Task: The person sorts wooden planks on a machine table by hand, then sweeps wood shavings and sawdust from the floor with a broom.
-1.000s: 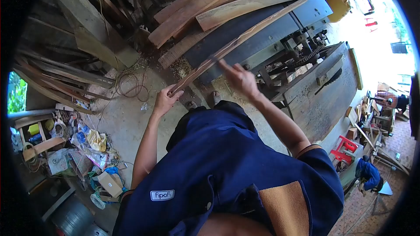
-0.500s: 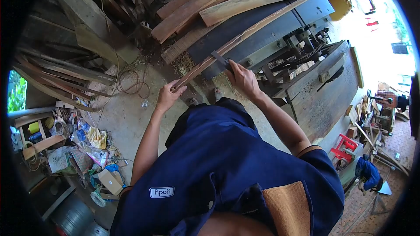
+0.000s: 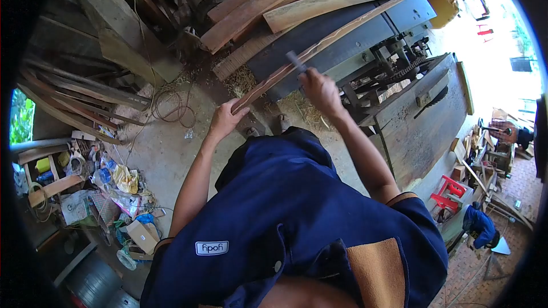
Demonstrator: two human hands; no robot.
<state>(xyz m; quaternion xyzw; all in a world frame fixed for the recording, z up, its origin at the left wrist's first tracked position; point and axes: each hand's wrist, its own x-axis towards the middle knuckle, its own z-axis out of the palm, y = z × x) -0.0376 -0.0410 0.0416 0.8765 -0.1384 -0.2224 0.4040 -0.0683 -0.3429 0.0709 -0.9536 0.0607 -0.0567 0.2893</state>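
Observation:
My left hand grips the near end of a long thin curved wooden strip. The strip runs up and to the right, its far part lying on the dark metal machine table. My right hand is closed on a small dark flat tool that is pressed against the strip about a third of the way along it. Wood shavings lie on the floor below my hands.
Several curved wooden planks are stacked on the machine's far side. A wooden-topped saw bench stands to the right. Long timber pieces lean at left, clutter and boxes lie at lower left, and a red stool stands at right.
My right hand has slid the dark tool a little up along the strip from where it was half a second ago. My left hand keeps its hold on the strip's end.

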